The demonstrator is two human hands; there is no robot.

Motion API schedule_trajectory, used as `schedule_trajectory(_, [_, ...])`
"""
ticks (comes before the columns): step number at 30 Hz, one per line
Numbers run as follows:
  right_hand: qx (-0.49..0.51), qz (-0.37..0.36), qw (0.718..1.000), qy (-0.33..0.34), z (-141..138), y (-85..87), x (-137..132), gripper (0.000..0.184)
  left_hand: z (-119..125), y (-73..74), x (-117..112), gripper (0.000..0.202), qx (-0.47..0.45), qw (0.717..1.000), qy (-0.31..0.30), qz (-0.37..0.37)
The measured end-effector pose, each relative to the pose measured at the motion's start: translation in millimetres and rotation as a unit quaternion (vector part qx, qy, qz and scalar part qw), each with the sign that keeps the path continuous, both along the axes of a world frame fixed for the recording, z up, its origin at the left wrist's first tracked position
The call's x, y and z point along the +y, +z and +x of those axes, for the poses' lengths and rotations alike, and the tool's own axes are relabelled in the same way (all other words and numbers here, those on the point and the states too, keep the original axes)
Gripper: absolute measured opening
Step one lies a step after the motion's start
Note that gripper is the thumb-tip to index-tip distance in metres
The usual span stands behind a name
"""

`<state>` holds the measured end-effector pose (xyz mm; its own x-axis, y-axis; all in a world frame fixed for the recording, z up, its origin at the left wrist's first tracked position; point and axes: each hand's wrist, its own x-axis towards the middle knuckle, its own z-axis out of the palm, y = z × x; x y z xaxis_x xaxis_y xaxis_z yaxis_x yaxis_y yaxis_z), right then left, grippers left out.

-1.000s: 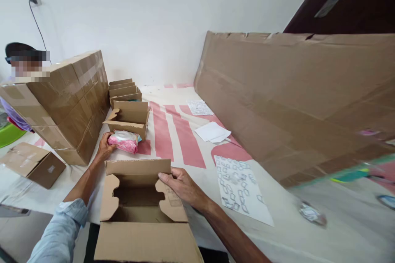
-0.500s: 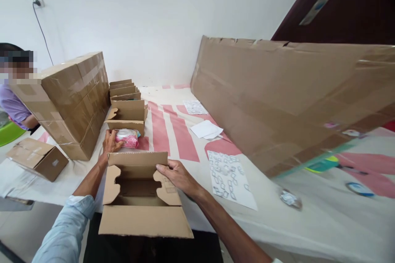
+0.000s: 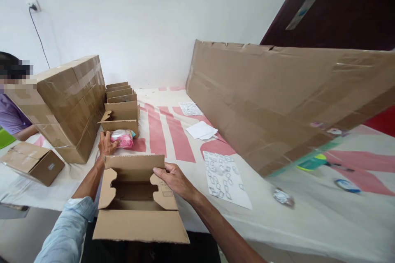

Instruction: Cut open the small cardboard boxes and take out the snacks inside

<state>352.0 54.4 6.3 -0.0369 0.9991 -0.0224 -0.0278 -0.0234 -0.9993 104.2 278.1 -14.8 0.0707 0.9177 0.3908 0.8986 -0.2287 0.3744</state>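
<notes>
An open cardboard box with its flaps spread stands at the near edge of the table, and nothing shows inside it. My right hand grips its far right corner, thumb over the side flap. Beyond the box, my left hand is closed round the left end of a pink and white soft packet. What the packet contains cannot be made out. It lies on the table just in front of another open cardboard box.
More open boxes line up behind. Taped cartons are stacked at left, near a small closed carton and a person in purple. A large cardboard panel leans at right. Papers and a tape roll lie about.
The view has swung slightly, so everything sits a little further left and lower. Both hands keep their places on the packet and the box.
</notes>
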Motion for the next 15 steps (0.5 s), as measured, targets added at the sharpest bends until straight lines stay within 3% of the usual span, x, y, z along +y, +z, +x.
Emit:
schedule_trajectory(4, [0.007,-0.003,1.000,0.012,0,2.4,-3,0.056,-8,-2.3,7,0.045,0.004,1.000,-0.007,0.003])
schedule_trajectory(8, [0.047,-0.005,0.996,0.075,19,8.3,7,0.059,-14,-6.5,8,0.053,0.006,0.999,-0.040,-0.003])
schedule_trajectory(11, [0.090,-0.007,0.994,0.057,43,14.7,51,0.064,-19,-9.9,8,0.059,0.001,0.998,-0.069,-0.010])
schedule_trajectory(15, [0.062,-0.050,0.997,0.001,59,17.2,154,0.064,-23,-14.6,7,0.065,-0.018,0.992,-0.120,-0.023])
